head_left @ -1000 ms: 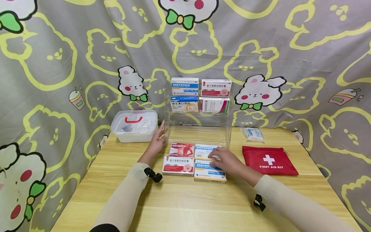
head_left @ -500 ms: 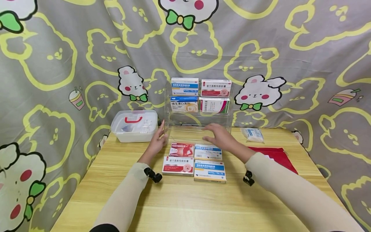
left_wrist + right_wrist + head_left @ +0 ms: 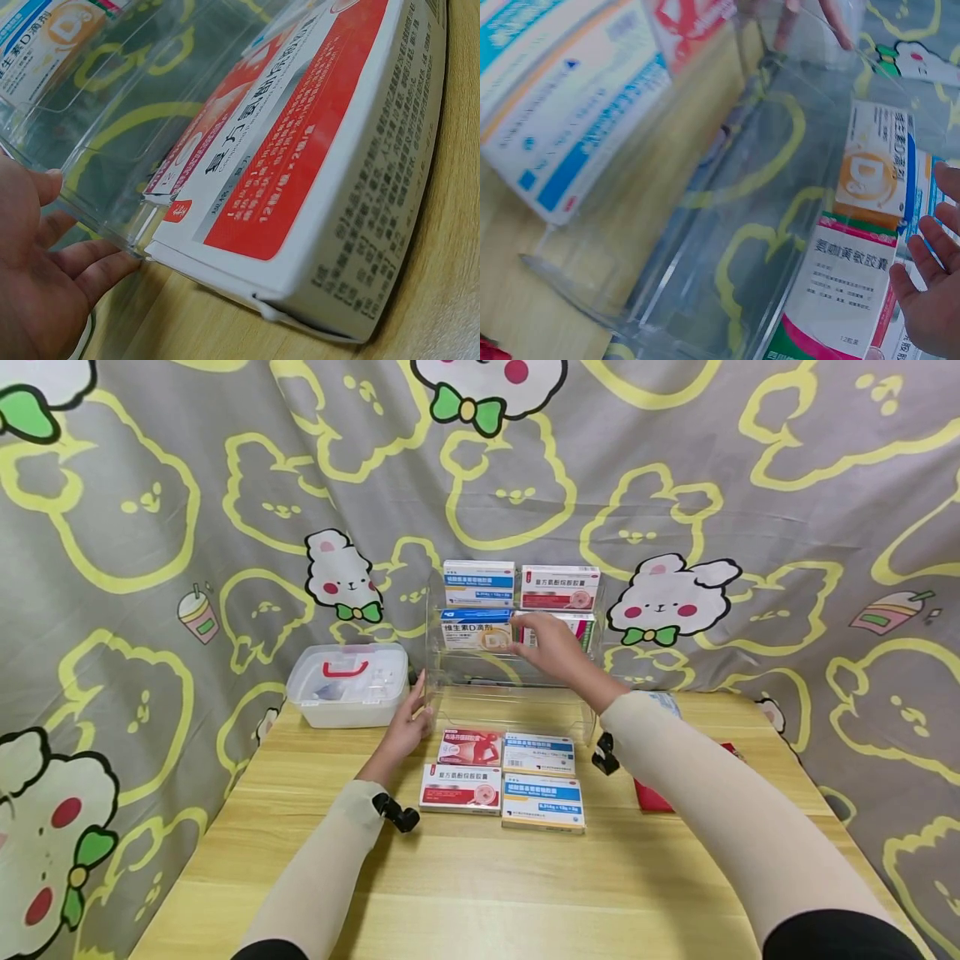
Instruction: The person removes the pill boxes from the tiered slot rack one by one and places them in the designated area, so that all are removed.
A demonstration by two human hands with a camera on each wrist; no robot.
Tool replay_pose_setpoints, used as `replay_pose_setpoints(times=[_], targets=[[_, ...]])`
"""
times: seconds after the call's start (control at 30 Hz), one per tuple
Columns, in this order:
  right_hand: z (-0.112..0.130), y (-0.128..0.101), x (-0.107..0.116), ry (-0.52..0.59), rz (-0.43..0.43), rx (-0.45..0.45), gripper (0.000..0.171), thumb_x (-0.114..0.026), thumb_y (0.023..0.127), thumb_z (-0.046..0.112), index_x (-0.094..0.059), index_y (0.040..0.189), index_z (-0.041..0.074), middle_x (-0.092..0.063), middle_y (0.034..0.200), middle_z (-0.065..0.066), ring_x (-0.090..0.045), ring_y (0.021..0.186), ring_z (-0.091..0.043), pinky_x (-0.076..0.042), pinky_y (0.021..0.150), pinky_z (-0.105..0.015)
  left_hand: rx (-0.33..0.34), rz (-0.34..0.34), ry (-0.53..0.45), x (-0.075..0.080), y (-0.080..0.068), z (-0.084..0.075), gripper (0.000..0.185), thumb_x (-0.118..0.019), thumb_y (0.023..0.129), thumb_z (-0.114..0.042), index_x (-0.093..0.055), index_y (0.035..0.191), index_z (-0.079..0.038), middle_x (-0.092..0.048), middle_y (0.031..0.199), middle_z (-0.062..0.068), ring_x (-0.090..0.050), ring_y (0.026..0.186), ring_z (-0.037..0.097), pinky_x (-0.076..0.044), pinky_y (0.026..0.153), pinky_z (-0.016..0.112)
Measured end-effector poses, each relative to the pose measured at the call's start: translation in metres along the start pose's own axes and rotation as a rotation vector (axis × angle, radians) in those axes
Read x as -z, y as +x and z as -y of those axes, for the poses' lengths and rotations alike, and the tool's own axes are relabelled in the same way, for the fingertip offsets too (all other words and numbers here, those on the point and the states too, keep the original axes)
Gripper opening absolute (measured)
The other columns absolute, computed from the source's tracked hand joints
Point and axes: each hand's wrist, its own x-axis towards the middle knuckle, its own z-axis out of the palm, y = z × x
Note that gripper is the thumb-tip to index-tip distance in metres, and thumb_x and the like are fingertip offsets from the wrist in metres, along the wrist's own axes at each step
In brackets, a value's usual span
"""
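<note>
A clear tiered display rack [image 3: 517, 697] stands on the table with medicine boxes on its two upper tiers. My left hand [image 3: 408, 727] rests against the rack's left side, fingers fairly straight; the left wrist view shows its fingers [image 3: 97, 270] at the clear edge. My right hand [image 3: 551, 647] is raised before the second tier, over the vitamin D box [image 3: 476, 631] and a white box with a green and pink edge [image 3: 840, 285]. In the right wrist view its fingers [image 3: 928, 259] are spread and hold nothing. A red box [image 3: 470, 747], a red-and-white box [image 3: 461, 788] and two blue-and-white boxes [image 3: 543, 802] lie before the rack.
On the upper tier are a blue-and-white box [image 3: 478, 583] and a red-and-white box [image 3: 559, 587]. A lidded plastic case [image 3: 348, 685] stands left of the rack. My right sleeve partly covers a red pouch [image 3: 654, 797] and a small plastic packet [image 3: 666, 702].
My right hand has left the blue-and-white boxes on the table and risen past the lower tiers to the second tier. The left hand has stayed put.
</note>
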Motion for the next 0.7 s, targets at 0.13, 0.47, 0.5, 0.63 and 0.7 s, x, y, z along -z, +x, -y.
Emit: replay_pose_setpoints(times=[0.13, 0.47, 0.5, 0.63, 0.7], targets=[[0.004, 0.015, 0.005, 0.073, -0.024, -0.071, 0.048, -0.069, 0.101, 0.027, -0.06, 0.144, 0.008, -0.054, 0.15, -0.013, -0.047, 0.141, -0.033, -0.039, 0.115, -0.051, -0.005, 0.005, 0.009, 0.0, -0.001, -0.002, 0.078, -0.039, 0.11, 0.0, -0.011, 0.162, -0.05, -0.03, 0.165, 0.023, -0.034, 0.057, 0.011, -0.037, 0.055, 0.024], [-0.001, 0.04, -0.001, 0.173, -0.05, -0.138, 0.047, -0.068, 0.102, 0.025, -0.059, 0.145, 0.009, -0.054, 0.151, -0.01, -0.047, 0.14, -0.03, -0.04, 0.114, -0.048, 0.001, -0.002, 0.009, 0.0, 0.001, -0.001, 0.079, -0.04, 0.109, 0.001, -0.012, 0.162, -0.052, -0.031, 0.165, 0.023, -0.035, 0.057, 0.01, -0.037, 0.055, 0.023], [-0.002, 0.041, -0.002, 0.183, -0.047, -0.144, 0.047, -0.068, 0.102, 0.025, -0.059, 0.145, 0.01, -0.054, 0.151, -0.01, -0.047, 0.14, -0.03, -0.04, 0.115, -0.048, -0.001, -0.002, 0.01, 0.0, 0.001, -0.001, 0.079, -0.04, 0.109, 0.001, -0.012, 0.162, -0.052, -0.031, 0.164, 0.023, -0.035, 0.057, 0.01, -0.037, 0.055, 0.023], [-0.006, 0.042, -0.007, 0.213, -0.036, -0.163, 0.046, -0.069, 0.101, 0.026, -0.06, 0.144, 0.011, -0.055, 0.15, -0.01, -0.05, 0.138, -0.031, -0.042, 0.113, -0.048, 0.005, -0.002, 0.004, 0.0, 0.0, -0.002, 0.08, -0.041, 0.109, 0.001, -0.013, 0.161, -0.053, -0.032, 0.164, 0.023, -0.035, 0.057, 0.01, -0.037, 0.056, 0.025], [-0.007, 0.043, -0.01, 0.218, -0.024, -0.176, 0.047, -0.069, 0.101, 0.027, -0.06, 0.145, 0.013, -0.055, 0.15, -0.01, -0.052, 0.136, -0.031, -0.044, 0.111, -0.049, 0.008, -0.005, 0.004, 0.0, -0.001, -0.002, 0.079, -0.041, 0.109, 0.0, -0.012, 0.161, -0.053, -0.032, 0.164, 0.022, -0.035, 0.057, 0.01, -0.037, 0.057, 0.026]])
